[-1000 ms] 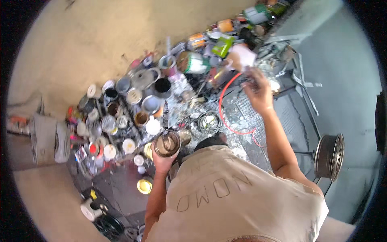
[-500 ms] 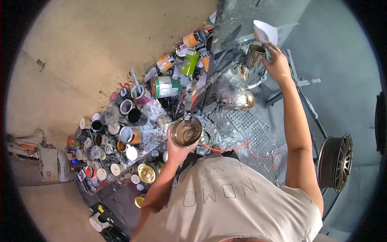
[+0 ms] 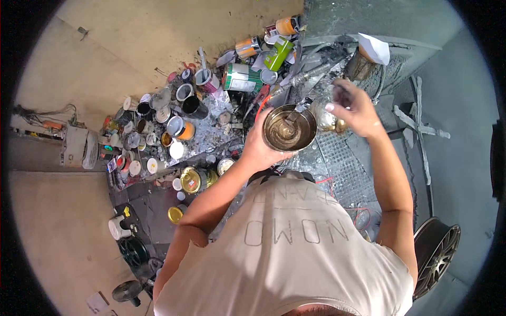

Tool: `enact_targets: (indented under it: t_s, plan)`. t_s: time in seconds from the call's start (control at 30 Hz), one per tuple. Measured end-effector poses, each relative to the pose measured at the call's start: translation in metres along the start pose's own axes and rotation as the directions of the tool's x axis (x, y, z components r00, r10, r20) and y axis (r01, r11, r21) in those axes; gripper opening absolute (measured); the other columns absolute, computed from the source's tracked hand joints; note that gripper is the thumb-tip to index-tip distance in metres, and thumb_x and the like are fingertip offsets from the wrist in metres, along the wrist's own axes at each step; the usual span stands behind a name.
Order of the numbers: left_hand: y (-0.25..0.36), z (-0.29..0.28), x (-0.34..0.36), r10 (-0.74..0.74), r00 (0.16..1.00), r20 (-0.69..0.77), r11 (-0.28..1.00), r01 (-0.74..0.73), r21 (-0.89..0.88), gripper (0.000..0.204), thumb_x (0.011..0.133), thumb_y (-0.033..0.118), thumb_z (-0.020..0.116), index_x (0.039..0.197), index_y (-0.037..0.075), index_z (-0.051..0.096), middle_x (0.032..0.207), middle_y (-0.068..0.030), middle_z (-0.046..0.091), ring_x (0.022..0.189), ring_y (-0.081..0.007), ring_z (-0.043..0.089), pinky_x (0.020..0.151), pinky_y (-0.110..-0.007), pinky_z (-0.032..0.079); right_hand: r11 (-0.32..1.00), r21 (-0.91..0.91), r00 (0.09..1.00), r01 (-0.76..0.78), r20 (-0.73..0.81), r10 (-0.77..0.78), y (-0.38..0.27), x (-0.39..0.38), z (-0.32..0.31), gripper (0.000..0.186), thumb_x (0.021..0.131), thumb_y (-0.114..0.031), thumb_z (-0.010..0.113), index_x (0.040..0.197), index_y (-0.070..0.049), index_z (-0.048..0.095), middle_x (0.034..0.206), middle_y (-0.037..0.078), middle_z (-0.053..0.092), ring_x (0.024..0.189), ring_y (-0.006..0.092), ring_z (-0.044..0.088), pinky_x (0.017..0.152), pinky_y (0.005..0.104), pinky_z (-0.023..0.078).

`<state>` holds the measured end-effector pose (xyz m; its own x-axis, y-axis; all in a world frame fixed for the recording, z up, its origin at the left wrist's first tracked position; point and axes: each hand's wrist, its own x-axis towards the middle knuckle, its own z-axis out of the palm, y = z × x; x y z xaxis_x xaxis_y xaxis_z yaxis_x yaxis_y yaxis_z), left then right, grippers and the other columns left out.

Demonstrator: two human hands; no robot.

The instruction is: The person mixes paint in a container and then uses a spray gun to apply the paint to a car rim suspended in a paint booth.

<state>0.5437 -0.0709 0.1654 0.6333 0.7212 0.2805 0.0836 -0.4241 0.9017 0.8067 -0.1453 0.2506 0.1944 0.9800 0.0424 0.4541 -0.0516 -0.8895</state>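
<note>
My left hand (image 3: 259,146) is wrapped round the side of a round metal paint cup (image 3: 269,138). Swirled brown metallic paint (image 3: 287,131) lies inside it. A grey metal piece (image 3: 302,104) crosses the cup's far right rim; its kind is unclear. To the right of the cup, my right hand (image 3: 358,109) is in the air with thumb and fingers apart and nothing seen in it; its fingertips are slightly blurred. Beyond it stands a second metal cup (image 3: 358,67) with a white paper cone strainer (image 3: 374,49) in its mouth.
Several paint cans and tubs crowd the bench at left, among them a black-filled cup (image 3: 195,107), a green-striped can (image 3: 242,77) and a lime green can (image 3: 278,53). A paint-crusted stand (image 3: 421,126) and a wheel rim (image 3: 437,255) are at right. A red hose (image 3: 262,107) runs behind the left hand.
My right hand has come away from the paper strainer and moved toward the held cup. My left hand has brought the paint cup up and to the right. The whole view has shifted.
</note>
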Motion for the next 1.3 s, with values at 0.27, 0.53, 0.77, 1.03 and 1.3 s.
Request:
enact_targets:
  t_s: [0.27, 0.53, 0.77, 1.03, 1.3]
  plan:
    - [0.011, 0.016, 0.008, 0.030, 0.999, 0.033, 0.999, -0.029, -0.045, 0.095, 0.054, 0.023, 0.092, 0.131, 0.000, 0.041, 0.119, -0.0163, 0.061, 0.112, -0.0302, 0.060, 0.096, -0.039, 0.047, 0.983, -0.147, 0.991, 0.109, -0.059, -0.119, -0.038, -0.022, -0.004, 0.028, 0.093, -0.024, 0.066, 0.090, 0.003, 0.069, 0.067, 0.004, 0.063, 0.060, 0.0089, 0.051, 0.054, 0.0274, 0.042]
    - [0.019, 0.030, 0.025, 0.022, 0.999, -0.040, 0.999, -0.021, 0.024, 0.094, 0.054, 0.028, 0.092, 0.129, 0.002, 0.044, 0.118, -0.0165, 0.059, 0.111, -0.0320, 0.059, 0.097, -0.039, 0.046, 0.938, 0.242, 0.883, 0.248, -0.455, -0.116, -0.042, -0.023, -0.072, 0.021, 0.095, -0.020, 0.063, 0.099, 0.001, 0.067, 0.078, 0.003, 0.063, 0.063, 0.0082, 0.055, 0.055, 0.0242, 0.043]
    - [0.071, 0.064, 0.101, 0.026, 0.992, -0.122, 0.999, -0.024, 0.024, 0.095, 0.053, 0.018, 0.093, 0.132, 0.003, 0.043, 0.120, -0.0137, 0.061, 0.113, -0.0266, 0.060, 0.098, -0.038, 0.046, 0.784, 0.581, 0.861, 0.220, -0.493, 0.123, 0.031, 0.007, -0.193, 0.023, 0.095, -0.020, 0.062, 0.101, 0.002, 0.062, 0.075, 0.004, 0.059, 0.060, 0.0126, 0.054, 0.054, 0.0267, 0.043]
    - [0.123, 0.106, 0.200, 0.118, 0.974, -0.194, 0.987, -0.092, 0.135, 0.087, 0.058, 0.020, 0.092, 0.128, 0.001, 0.045, 0.118, -0.0140, 0.064, 0.112, -0.0229, 0.061, 0.098, -0.035, 0.046, 0.814, 0.498, 0.798, 0.298, -0.598, 0.073, 0.075, 0.051, -0.308, 0.023, 0.095, -0.020, 0.063, 0.097, 0.003, 0.061, 0.074, 0.006, 0.059, 0.060, 0.0133, 0.054, 0.055, 0.0267, 0.044]
    - [0.162, 0.119, 0.253, 0.043, 0.986, -0.160, 0.826, 0.055, 0.561, 0.092, 0.057, 0.025, 0.091, 0.132, -0.001, 0.043, 0.119, -0.0182, 0.065, 0.113, -0.0283, 0.062, 0.097, -0.037, 0.047, 0.957, 0.010, 0.839, 0.291, -0.484, -0.250, 0.084, 0.073, -0.293, 0.030, 0.094, -0.027, 0.065, 0.094, 0.003, 0.064, 0.068, 0.008, 0.067, 0.059, 0.0119, 0.063, 0.055, 0.0257, 0.050]
